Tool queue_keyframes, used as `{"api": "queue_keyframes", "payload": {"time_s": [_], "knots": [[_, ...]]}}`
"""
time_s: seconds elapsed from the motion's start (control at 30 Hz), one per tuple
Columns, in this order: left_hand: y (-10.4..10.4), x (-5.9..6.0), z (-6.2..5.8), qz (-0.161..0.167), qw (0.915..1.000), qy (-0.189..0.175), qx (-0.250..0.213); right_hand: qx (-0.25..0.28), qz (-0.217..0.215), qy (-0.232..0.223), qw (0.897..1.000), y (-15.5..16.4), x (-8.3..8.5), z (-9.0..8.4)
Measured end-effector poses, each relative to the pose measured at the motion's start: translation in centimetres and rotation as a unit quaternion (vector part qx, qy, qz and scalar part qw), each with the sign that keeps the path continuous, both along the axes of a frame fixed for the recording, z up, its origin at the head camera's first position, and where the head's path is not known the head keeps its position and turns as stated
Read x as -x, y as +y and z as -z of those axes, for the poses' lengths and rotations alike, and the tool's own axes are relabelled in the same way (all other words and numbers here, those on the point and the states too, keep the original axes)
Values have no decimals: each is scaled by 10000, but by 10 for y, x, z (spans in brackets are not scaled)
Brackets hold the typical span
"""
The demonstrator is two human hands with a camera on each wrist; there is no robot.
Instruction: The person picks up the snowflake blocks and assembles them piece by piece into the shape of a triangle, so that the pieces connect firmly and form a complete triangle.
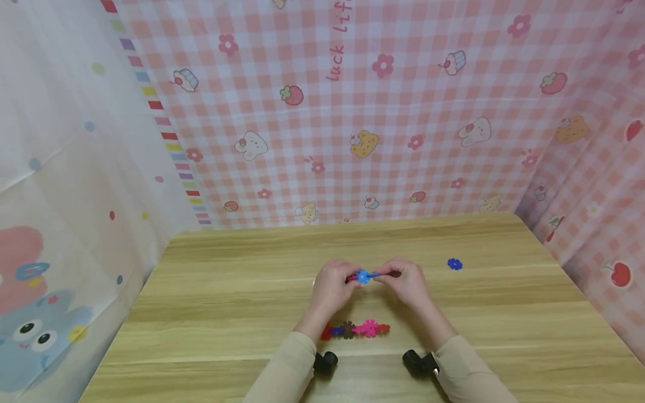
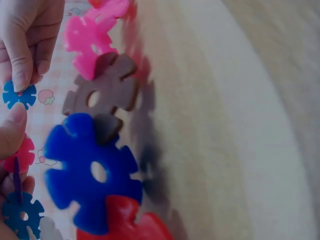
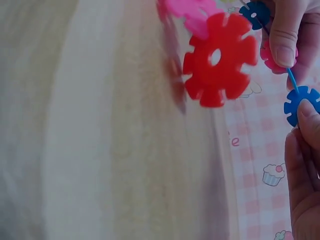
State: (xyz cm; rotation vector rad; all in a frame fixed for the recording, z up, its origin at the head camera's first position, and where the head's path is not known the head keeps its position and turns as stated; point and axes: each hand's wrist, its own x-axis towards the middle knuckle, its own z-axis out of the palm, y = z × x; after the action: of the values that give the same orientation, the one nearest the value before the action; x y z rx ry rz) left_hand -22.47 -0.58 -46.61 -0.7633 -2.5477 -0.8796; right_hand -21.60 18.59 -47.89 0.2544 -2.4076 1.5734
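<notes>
Above the middle of the table, my left hand (image 1: 333, 285) grips a short chain of slotted plastic snowflake discs. A pink disc (image 3: 272, 55) sits between its thumb and fingers, and a blue disc (image 2: 22, 215) and a whitish piece (image 2: 48, 227) show further along. Opposite it, my right hand (image 1: 405, 280) pinches a blue snowflake disc (image 3: 295, 102) at the chain's right end. Between the hands, a light blue disc (image 1: 363, 276) links the pink disc to that blue one. My fingers partly cover the chain.
Nearer me on the wooden table (image 1: 216, 313) lies another chain, with a brown disc (image 1: 347, 329), a pink disc (image 1: 370, 328) and red ends. A loose blue disc (image 1: 455, 264) lies to the right. Patterned cloth (image 1: 322, 117) hangs behind the table.
</notes>
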Motion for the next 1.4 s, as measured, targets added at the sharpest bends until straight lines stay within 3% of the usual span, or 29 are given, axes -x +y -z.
{"api": "queue_keyframes", "payload": {"time_s": [0.17,0.63,1.07,1.4], "knots": [[0,0,0,107,9998,114,122,-47,-110,119,9999,1,1,2],[-1,3,-4,6,9988,-405,281,-98,-308,-153,9994,7,3,3],[-1,7,-5,286,9987,-407,98,63,-309,-649,9974,5,3,1],[-3,9,-5,376,9985,-380,-68,132,-609,-606,9962,19,2,5]]}}
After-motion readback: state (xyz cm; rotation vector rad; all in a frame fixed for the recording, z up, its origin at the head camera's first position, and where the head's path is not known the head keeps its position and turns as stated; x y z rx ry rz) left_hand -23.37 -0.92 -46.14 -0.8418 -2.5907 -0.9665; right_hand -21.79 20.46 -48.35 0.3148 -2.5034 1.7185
